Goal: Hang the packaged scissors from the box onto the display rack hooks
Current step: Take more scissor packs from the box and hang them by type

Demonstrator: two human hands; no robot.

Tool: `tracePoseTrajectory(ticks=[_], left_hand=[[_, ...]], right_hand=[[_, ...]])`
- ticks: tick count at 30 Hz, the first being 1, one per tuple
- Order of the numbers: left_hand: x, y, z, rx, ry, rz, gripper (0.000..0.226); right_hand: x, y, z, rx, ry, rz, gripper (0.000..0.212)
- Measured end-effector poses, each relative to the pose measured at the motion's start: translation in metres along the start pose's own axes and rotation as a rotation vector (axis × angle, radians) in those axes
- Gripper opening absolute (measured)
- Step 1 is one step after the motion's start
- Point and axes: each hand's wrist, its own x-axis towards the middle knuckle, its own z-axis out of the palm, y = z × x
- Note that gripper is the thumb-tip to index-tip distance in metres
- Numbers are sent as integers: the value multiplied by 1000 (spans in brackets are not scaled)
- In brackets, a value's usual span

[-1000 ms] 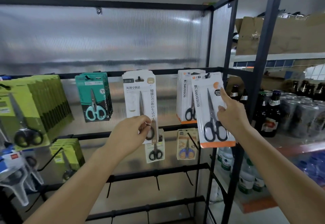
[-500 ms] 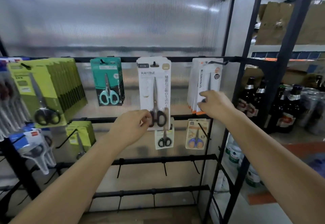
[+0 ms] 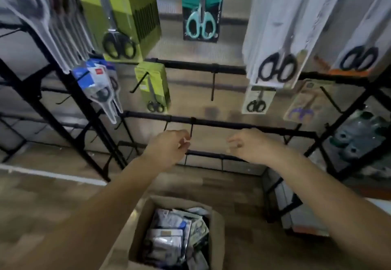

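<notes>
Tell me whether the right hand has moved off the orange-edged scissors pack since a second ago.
Yes. The right hand has dropped away from the white orange-edged scissors pack, and is now empty, below the black lower rack bar.

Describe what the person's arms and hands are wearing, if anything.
Nothing visible: the left hand and right hand are bare, with no gloves, rings or watch in view. Both forearms are bare too, with no sleeves reaching into the frame. The image is blurred, so small details could be missed.

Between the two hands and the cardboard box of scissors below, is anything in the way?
No. In the head view, only bare wooden floor shows between the left hand, right hand and box.
</notes>
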Motion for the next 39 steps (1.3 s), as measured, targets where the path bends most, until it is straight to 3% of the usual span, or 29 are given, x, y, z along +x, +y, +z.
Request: tracePoseTrajectory(ticks=[4,8,12,15,18,20,24,29,31,34,37,39], left_hand=[[-29,-70,40,11,-177,-91,17],[-59,-140,98,42,-326,-179,26],[-87,-202,176,62,-463,-285,32],[-108,-242,253,39,-564,-368,35],[-125,-279,345,68,-654,-370,33],[-132,-301,407,107,-707,-354,40],[-129,-344,515,135,-706,-315,65],[-93,-387,620,267,-735,-188,115],[-80,-399,646,256,-771,-136,129],[-80,-411,679,120,-776,-112,129],[-95,-413,699,4,-785,-177,114],[-101,-412,701,79,-858,-175,113]], right_hand=[[33,-14,83,-64,-108,45,34],[58,-17,180,-49,-230,60,30],[85,2,298,25,-272,190,33],[106,26,397,168,-334,281,31],[131,58,495,397,-382,500,20],[147,84,556,529,-404,647,31],[182,129,653,760,-241,816,7],[241,164,738,765,-39,713,17],[263,175,755,763,149,779,24],[283,192,770,1010,342,904,42],[290,201,778,1189,369,951,50],[292,202,781,1165,369,938,49]])
